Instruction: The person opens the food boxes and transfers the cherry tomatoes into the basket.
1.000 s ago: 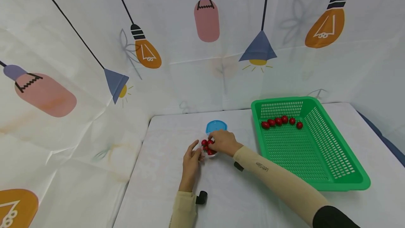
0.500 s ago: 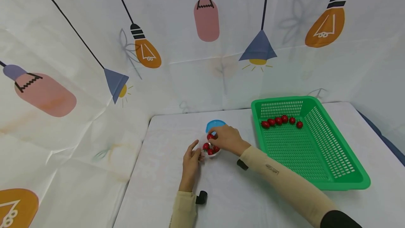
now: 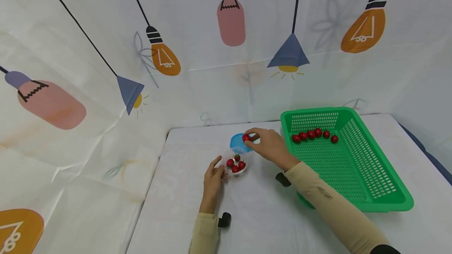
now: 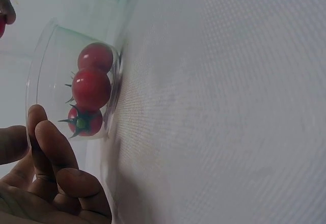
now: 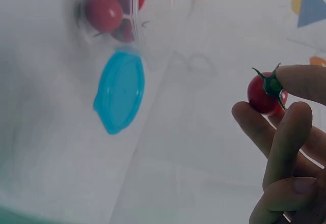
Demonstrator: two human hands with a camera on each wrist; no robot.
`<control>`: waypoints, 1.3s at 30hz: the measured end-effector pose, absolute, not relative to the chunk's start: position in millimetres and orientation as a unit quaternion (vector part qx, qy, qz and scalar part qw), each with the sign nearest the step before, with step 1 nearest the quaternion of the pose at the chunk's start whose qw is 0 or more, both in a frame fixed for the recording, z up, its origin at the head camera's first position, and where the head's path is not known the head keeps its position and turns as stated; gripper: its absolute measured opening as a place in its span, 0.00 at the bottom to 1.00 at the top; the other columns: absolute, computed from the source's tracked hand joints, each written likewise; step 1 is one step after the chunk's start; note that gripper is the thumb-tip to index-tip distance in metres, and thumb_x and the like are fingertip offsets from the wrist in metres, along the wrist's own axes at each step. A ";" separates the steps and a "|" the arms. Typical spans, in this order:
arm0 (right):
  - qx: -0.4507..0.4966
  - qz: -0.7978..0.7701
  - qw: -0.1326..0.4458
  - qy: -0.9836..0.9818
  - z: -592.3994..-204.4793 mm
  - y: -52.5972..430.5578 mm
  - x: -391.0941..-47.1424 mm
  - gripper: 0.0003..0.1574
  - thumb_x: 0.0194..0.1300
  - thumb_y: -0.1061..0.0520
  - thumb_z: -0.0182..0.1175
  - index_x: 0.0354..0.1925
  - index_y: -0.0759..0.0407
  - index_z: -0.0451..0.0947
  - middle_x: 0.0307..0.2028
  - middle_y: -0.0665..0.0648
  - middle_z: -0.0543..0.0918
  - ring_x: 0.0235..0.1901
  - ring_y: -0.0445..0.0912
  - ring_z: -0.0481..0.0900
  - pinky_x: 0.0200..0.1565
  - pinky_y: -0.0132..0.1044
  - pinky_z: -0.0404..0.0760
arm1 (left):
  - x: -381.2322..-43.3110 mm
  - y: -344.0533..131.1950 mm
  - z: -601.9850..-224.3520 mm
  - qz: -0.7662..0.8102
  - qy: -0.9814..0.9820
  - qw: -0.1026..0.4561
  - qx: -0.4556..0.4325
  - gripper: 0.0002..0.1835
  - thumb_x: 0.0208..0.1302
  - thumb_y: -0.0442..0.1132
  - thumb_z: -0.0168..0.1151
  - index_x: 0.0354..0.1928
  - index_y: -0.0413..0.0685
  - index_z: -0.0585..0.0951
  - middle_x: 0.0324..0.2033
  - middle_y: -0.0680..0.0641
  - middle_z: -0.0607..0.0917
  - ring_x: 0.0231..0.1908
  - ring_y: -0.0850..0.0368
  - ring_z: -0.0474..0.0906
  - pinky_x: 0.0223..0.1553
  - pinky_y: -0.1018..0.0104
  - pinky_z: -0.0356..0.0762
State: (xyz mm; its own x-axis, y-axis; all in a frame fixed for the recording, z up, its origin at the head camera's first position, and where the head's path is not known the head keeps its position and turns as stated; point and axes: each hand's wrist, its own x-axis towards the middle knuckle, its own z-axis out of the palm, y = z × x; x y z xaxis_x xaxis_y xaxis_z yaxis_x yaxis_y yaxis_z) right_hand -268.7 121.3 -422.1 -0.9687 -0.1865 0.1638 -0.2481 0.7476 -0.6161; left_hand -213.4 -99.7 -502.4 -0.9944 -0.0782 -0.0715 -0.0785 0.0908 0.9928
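My right hand [image 3: 272, 148] pinches a red cherry tomato [image 5: 261, 95] by its green stem end, between thumb and fingertips. It hangs above the blue lid [image 3: 236, 143], which lies on the table behind the container. My left hand [image 3: 212, 185] is at the near left side of a clear plastic container [image 4: 53, 56], its rim between thumb and fingertips. Inside the container sit several cherry tomatoes [image 4: 91, 89], some with green stems. The container stands upright on the white cloth.
To the right stands a large green plastic basket [image 3: 395, 183] with several cherry tomatoes [image 3: 310, 135] in a row near its back wall. A white-clothed table [image 3: 261, 214] lies beneath. Behind it hangs a white curtain [image 3: 205, 101] printed with lamps.
The right hand has lifted one cherry tomato out of the container and carried it up and to the right, over the blue lid. My left hand stays in place.
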 end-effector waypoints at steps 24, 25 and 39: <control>0.146 0.401 0.257 -0.867 -413.4 200.1 -268.0 0.23 0.65 0.47 0.71 0.57 0.47 0.83 0.40 0.52 0.89 0.21 0.41 0.76 0.17 0.36 0.70 | -229.7 -103.3 -542.4 0.671 0.737 -0.005 -0.081 0.22 0.78 0.39 0.53 0.71 0.49 0.73 0.36 0.37 0.84 0.35 0.48 0.80 0.38 0.65 0.76; 0.143 0.401 0.258 -0.867 -414.1 205.1 -268.4 0.23 0.65 0.47 0.71 0.58 0.47 0.83 0.39 0.51 0.89 0.21 0.40 0.76 0.17 0.36 0.70 | -229.6 -103.2 -542.2 0.671 0.737 -0.005 -0.080 0.22 0.78 0.39 0.53 0.71 0.48 0.72 0.37 0.37 0.84 0.35 0.47 0.80 0.38 0.64 0.77; 0.101 0.343 0.156 -0.921 -442.1 266.4 -271.2 0.23 0.69 0.42 0.65 0.59 0.46 0.80 0.41 0.53 0.88 0.26 0.44 0.83 0.21 0.39 0.74 | -220.9 -99.9 -516.5 0.673 0.737 0.008 -0.071 0.23 0.78 0.36 0.52 0.71 0.44 0.71 0.38 0.30 0.83 0.39 0.37 0.80 0.43 0.58 0.79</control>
State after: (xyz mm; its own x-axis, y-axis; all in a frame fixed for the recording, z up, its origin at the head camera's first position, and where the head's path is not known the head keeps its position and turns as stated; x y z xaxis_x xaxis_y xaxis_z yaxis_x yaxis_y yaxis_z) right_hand -271.2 266.4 -442.1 -0.9308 -0.0781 0.3571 -0.2929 0.7438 -0.6008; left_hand -220.9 -99.9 -516.5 -0.9897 -0.0940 -0.1083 -0.1163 0.0852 0.9896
